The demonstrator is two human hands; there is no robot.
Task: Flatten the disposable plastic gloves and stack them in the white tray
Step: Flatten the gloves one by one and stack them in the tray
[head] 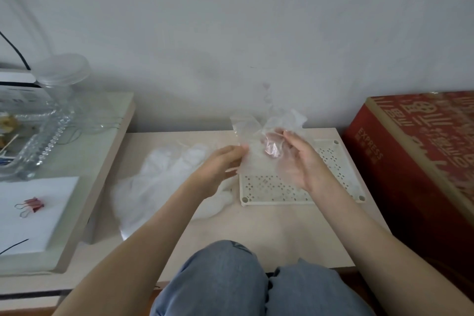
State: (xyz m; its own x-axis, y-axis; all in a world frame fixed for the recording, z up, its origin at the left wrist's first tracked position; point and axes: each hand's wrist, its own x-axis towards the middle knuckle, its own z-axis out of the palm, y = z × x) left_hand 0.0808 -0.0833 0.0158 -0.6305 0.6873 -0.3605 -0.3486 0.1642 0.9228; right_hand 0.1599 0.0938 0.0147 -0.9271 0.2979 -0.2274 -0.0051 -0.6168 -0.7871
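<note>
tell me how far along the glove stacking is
Early, it seems. Done: nothing clearly; the white tray shows bare perforated floor, no stack visible. In hand: one crumpled glove, held above the tray between the left hand and right hand. Left: the loose pile of gloves beside the tray.

place: home room | cues: low table, glass jar, red carton
</note>
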